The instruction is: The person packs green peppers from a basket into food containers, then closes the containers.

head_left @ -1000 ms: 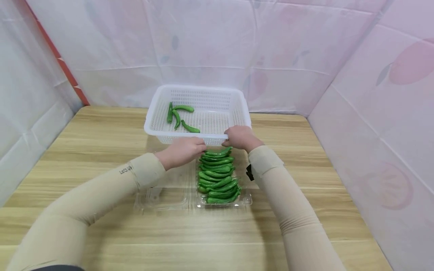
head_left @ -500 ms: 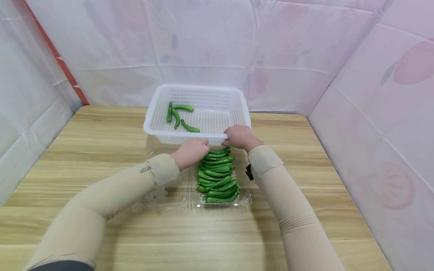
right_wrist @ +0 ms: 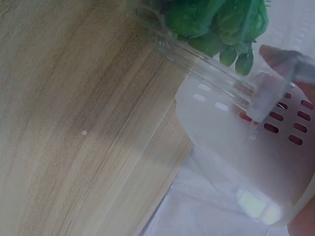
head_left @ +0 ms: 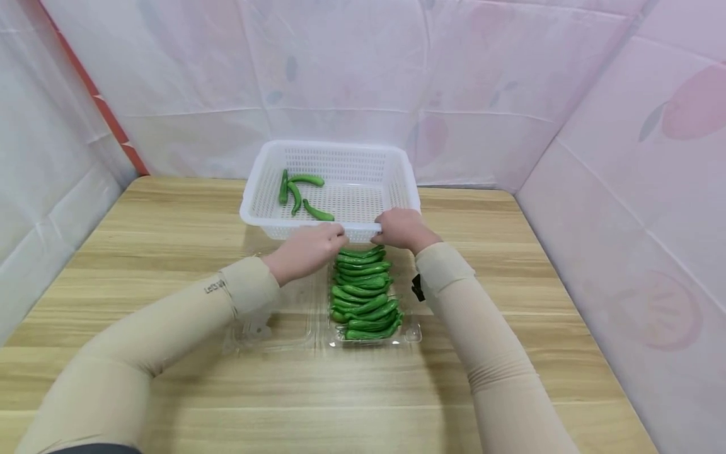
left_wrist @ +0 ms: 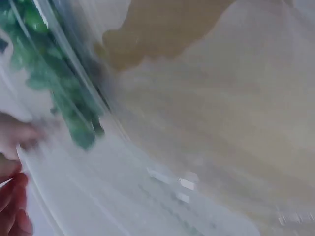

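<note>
At the front rim of a white perforated basket (head_left: pixel 334 148), my right hand (head_left: pixel 401 228) grips the edge near the right corner. The right wrist view shows its thumb (right_wrist: pixel 281 58) outside the wall. My left hand (head_left: pixel 309 249) is at the same rim, left of centre, fingers bent. Whether it holds the rim is unclear; the left wrist view is blurred, with fingers (left_wrist: pixel 15 201) at its left edge. Several green chili peppers (head_left: pixel 365 284) lie stacked in the right half of an opened clear plastic clamshell box (head_left: pixel 411 334), below the hands. A few more peppers (head_left: pixel 319 212) lie inside the basket.
The clamshell's transparent lid (head_left: pixel 272 331) lies flat to the left of the peppers. All of it stands on a wooden table (head_left: pixel 363 384). Pale printed sheets (head_left: pixel 351 69) hang behind the table and at both sides.
My left hand shifts slightly right along the rim, then back left and a little up. My right hand, the basket and the peppers stay essentially in place.
</note>
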`<action>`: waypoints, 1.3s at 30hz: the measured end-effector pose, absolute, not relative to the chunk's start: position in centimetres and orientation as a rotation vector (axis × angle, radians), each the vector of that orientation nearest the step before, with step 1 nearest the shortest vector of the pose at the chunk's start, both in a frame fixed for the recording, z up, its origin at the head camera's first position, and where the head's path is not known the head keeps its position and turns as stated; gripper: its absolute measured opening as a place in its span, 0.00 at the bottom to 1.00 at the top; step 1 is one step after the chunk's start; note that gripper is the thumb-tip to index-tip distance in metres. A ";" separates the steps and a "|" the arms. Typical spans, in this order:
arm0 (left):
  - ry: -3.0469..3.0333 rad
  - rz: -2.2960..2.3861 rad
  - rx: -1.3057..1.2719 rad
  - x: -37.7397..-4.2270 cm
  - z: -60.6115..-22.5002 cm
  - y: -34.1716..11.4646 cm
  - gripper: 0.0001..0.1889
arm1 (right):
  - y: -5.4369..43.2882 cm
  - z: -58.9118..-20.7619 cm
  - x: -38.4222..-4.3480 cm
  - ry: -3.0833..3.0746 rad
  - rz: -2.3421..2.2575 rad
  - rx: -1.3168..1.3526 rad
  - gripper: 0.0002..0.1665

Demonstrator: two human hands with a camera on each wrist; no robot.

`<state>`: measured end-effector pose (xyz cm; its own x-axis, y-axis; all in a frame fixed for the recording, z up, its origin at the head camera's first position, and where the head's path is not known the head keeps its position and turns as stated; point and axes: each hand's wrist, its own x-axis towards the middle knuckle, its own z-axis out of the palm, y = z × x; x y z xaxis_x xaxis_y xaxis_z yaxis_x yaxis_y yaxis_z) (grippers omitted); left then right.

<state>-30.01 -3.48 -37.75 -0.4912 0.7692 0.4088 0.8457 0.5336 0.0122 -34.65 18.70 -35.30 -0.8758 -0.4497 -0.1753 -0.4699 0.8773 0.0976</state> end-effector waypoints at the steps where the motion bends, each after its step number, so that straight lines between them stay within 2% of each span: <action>1: -2.384 -0.365 -1.298 -30.4 -37.6 -3.9 0.07 | 18.7 -35.3 -34.7 2.899 0.204 -0.715 0.14; 4: -2.340 -0.400 -1.148 -32.0 -37.3 -5.5 0.12 | 18.8 -35.1 -34.7 2.891 0.202 -0.713 0.14; 10: -2.764 -0.698 -0.728 -34.6 -36.8 -8.2 0.21 | 18.8 -35.2 -34.6 2.872 0.192 -0.723 0.14; 13: -2.953 -0.782 -0.639 -35.5 -36.8 -8.7 0.24 | 18.7 -35.2 -34.5 2.873 0.190 -0.725 0.14; 19: -3.245 -0.694 -0.764 -36.6 -35.8 -7.8 0.28 | 19.0 -35.1 -34.5 2.885 0.191 -0.723 0.14; 27: -3.410 -0.682 -1.014 -39.0 -35.5 -6.0 0.27 | 19.7 -35.3 -34.7 2.870 0.179 -0.715 0.13; 36: -3.452 -0.218 -0.984 -41.3 -36.8 -4.4 0.23 | 19.5 -35.7 -34.8 2.866 0.172 -0.704 0.14; 39: -3.420 -0.133 -0.960 -41.4 -37.2 -4.2 0.18 | 19.3 -35.7 -34.8 2.872 0.181 -0.716 0.14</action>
<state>-41.38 -4.18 -37.20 -0.7761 0.5131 -0.3665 0.4830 0.8574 0.1776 -34.82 19.32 -35.71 -0.8688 -0.4533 -0.1992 -0.4748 0.8769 0.0749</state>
